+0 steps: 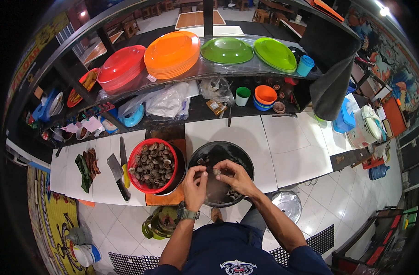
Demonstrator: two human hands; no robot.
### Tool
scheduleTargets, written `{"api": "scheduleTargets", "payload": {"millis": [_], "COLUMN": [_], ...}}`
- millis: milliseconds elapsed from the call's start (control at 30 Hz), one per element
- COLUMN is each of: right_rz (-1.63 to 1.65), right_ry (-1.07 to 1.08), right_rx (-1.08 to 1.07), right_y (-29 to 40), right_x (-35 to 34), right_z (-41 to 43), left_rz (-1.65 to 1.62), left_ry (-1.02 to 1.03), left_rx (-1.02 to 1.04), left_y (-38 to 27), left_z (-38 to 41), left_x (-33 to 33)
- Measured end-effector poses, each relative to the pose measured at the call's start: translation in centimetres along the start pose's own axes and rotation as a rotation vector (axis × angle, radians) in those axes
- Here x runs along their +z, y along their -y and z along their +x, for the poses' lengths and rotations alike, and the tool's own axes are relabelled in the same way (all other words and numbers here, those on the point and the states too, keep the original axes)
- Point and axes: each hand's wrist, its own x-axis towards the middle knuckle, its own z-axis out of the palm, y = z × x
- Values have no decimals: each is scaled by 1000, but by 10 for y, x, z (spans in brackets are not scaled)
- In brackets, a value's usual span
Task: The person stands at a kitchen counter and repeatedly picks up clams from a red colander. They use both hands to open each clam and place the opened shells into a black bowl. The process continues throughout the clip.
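A wide black pan (248,156) with dark liquid and several clams in it stands on the tiled counter before me. Over its right part, my right hand (237,179) pinches a clam (216,172) between thumb and finger. My left hand (195,185) is over the pan's left rim, its fingertips bent close to the thumb; whether something small is between them cannot be told. To the left, a red plastic colander (135,178) heaped with clams (155,166) rests on a dark pot over an orange board (152,200).
Left of the colander lie a cleaver (115,168), a yellow-handled knife (123,151) and bundled leaves (83,172). A shelf beyond the counter holds orange plates (171,53) and green plates (226,50). A spoon handle (229,118) hangs over the counter's back edge.
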Motion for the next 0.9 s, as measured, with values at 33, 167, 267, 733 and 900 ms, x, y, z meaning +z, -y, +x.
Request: {"api": "scheduleTargets", "payload": {"millis": [33,167,267,733,900], "right_rz": [30,-178,-337,-105,-180], "right_ry": [-55,-189,-194,-135,-117], "right_rx": [-12,-95,-99,-135,-165], "right_y": [-1,-12,-4,-10,-13], "right_x": [3,10,13,9,6], "right_z": [-3,-11,-14,-15,-15], "left_rz": [-80,-111,-26,-172,-147], "left_ry": [72,187,237,268,276], "left_rx": [-24,-101,-94,-127,-132], "left_y": [-4,-3,-4,-6,-8], "left_z": [-4,-7,-3,-2,-2], "left_x": [-1,5,2,-1,-1]}}
